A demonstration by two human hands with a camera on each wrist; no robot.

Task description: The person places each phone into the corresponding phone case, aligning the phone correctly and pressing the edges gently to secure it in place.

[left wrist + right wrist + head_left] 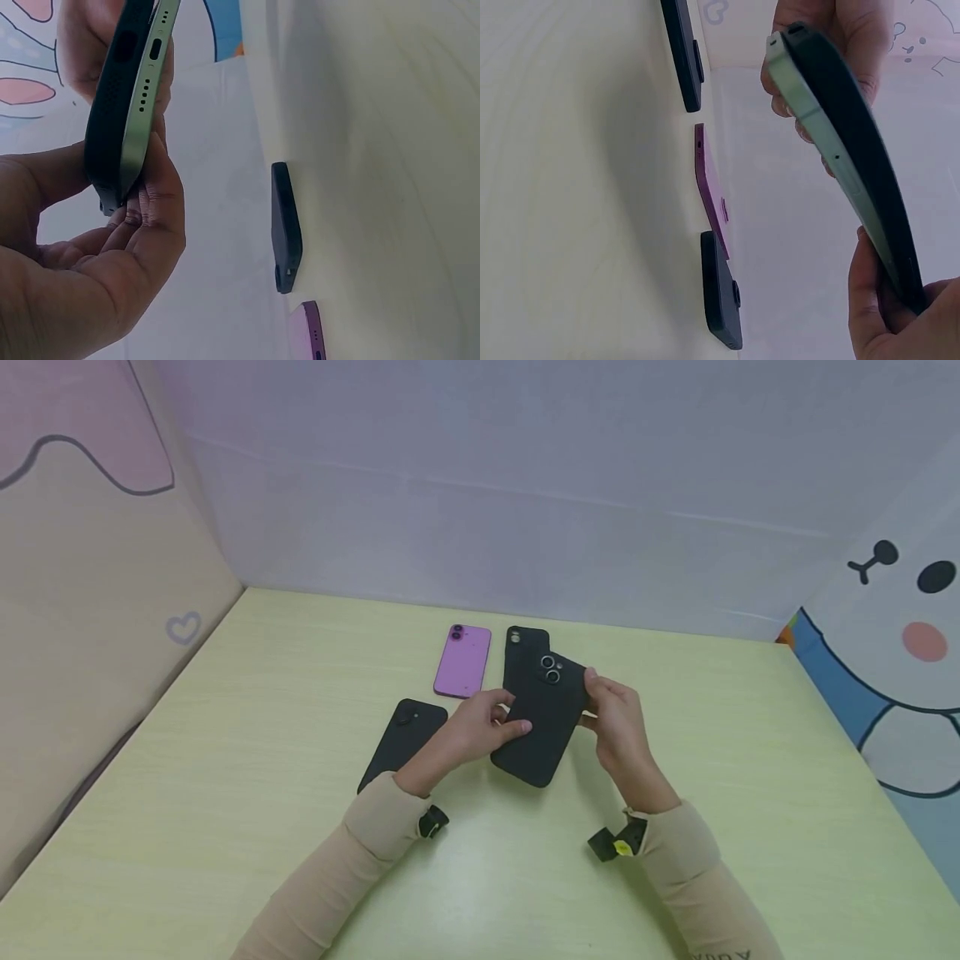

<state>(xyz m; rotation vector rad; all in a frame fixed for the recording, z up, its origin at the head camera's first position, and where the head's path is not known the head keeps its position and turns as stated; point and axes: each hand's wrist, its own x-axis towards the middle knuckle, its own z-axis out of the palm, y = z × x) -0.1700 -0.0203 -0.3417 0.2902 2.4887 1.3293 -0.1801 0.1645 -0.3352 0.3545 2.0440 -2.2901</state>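
Observation:
Both hands hold a phone [145,97] with pale green edges and a black case [543,718] over its back, lifted above the table and tilted. Two camera lenses show through the case's top. My left hand [483,727] grips the lower left side, thumb on the case and fingers on the phone's other face. At the upper right corner, my right hand [617,718] pinches the pair. In the right wrist view, the phone's pale side stands out of the case [855,127] along much of its length, while the case wraps it near the right hand.
Behind the held phone lies a black phone case [525,647] with a camera opening, partly covered in the head view. A purple phone [462,662] lies left of it. Beside my left forearm is another black phone or case [401,739]. Printed cloth walls [525,527] border the table [262,777].

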